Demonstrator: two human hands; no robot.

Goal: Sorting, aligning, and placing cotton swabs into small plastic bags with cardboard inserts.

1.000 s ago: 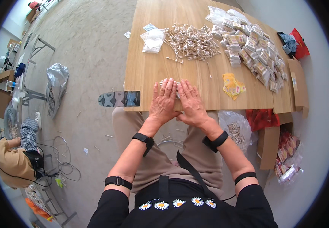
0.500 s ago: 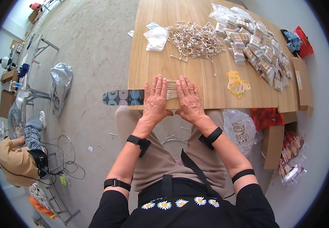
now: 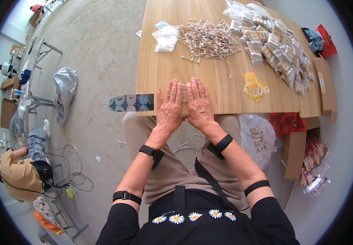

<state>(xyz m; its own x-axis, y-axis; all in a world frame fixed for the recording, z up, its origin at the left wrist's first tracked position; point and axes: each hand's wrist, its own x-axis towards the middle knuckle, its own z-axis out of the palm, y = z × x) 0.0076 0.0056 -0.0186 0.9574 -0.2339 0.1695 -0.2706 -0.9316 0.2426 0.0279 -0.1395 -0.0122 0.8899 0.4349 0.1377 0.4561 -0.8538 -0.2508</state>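
My left hand lies flat near the front edge of the wooden table, fingers stretched out and pointing away from me. Beside it my right hand rests the same way. In the narrow gap between them shows a row of cotton swabs, lined up lengthwise, with both hands against its sides; the palms hide how much of it lies underneath. Farther back is a loose heap of cotton swabs. One single swab lies apart, to the right of the heap.
Clear plastic sachets lie left of the heap; packed swab bags pile up at right. Yellow printed cards sit nearer. A patterned strip juts past the left edge. Below stand a plastic bag and a cardboard box.
My hands have come closer together, and the visible strip of swabs between them has become narrower. The view has shifted slightly.
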